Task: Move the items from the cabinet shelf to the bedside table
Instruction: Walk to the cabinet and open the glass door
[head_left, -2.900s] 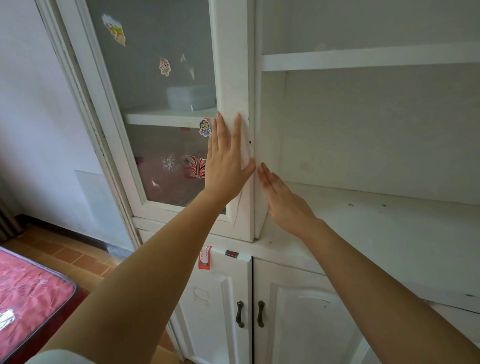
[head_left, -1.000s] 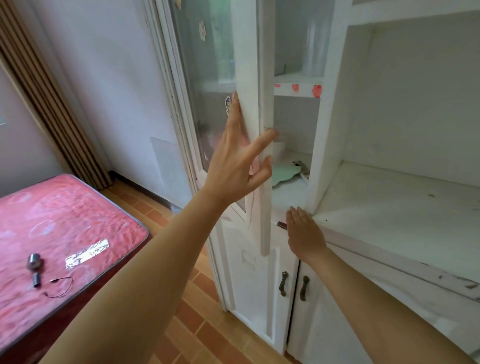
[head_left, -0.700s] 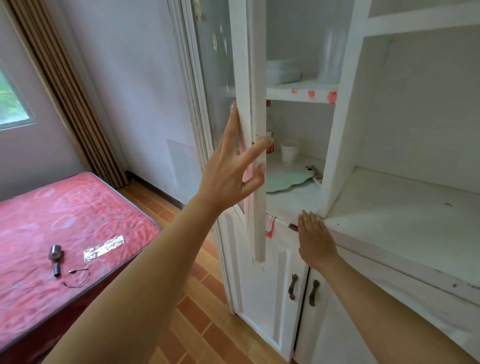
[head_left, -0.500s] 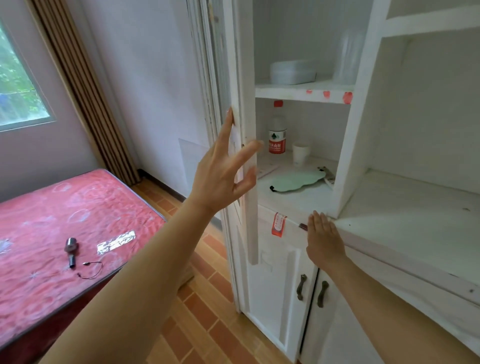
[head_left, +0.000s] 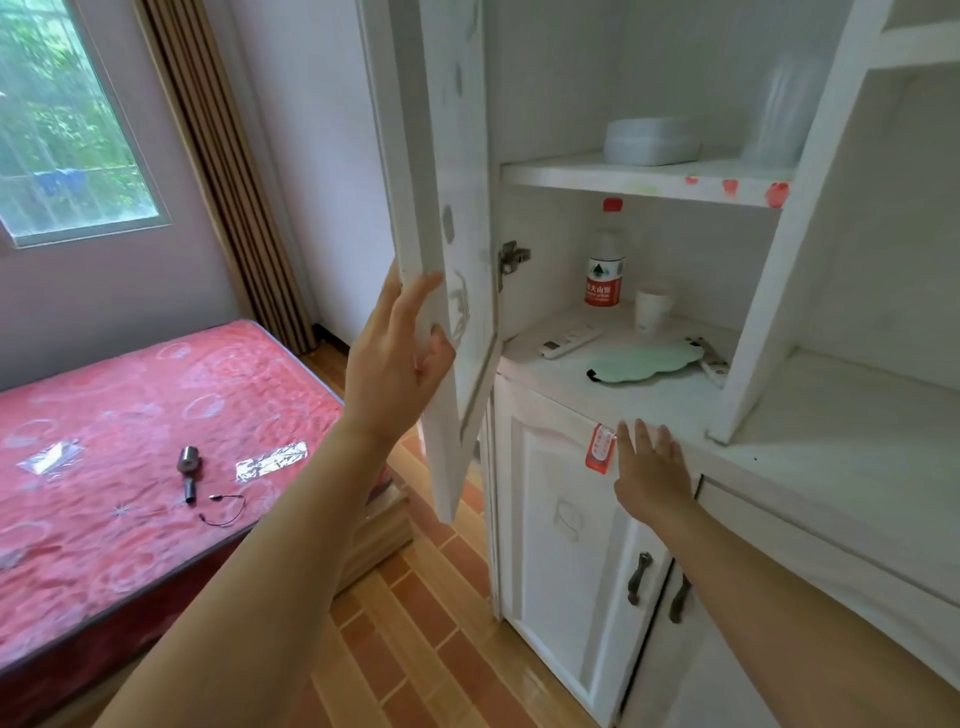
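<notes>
The white cabinet's glass door (head_left: 452, 249) stands swung wide open. My left hand (head_left: 397, 358) rests on its edge with fingers spread, thumb on the inner side. On the lower shelf (head_left: 613, 395) stand a water bottle (head_left: 605, 265) with a red cap and label, and a small white cup (head_left: 652, 310). A white remote (head_left: 569, 341), a pale green eye mask (head_left: 647, 360) and a small object at the right (head_left: 709, 358) lie there too. My right hand (head_left: 649, 470) lies flat and open against the ledge below the shelf, holding nothing.
The upper shelf holds a white lidded box (head_left: 652, 139) and a clear container (head_left: 782, 119). A bed with a red mattress (head_left: 130, 441) is at the left, with a small metal part (head_left: 188, 470) and a wire on it. Lower cabinet doors (head_left: 571, 545) are shut. No bedside table shows.
My left hand has swung the glass door from shut to wide open, uncovering the items on the lower shelf. My right hand dropped to the ledge. The view turned left.
</notes>
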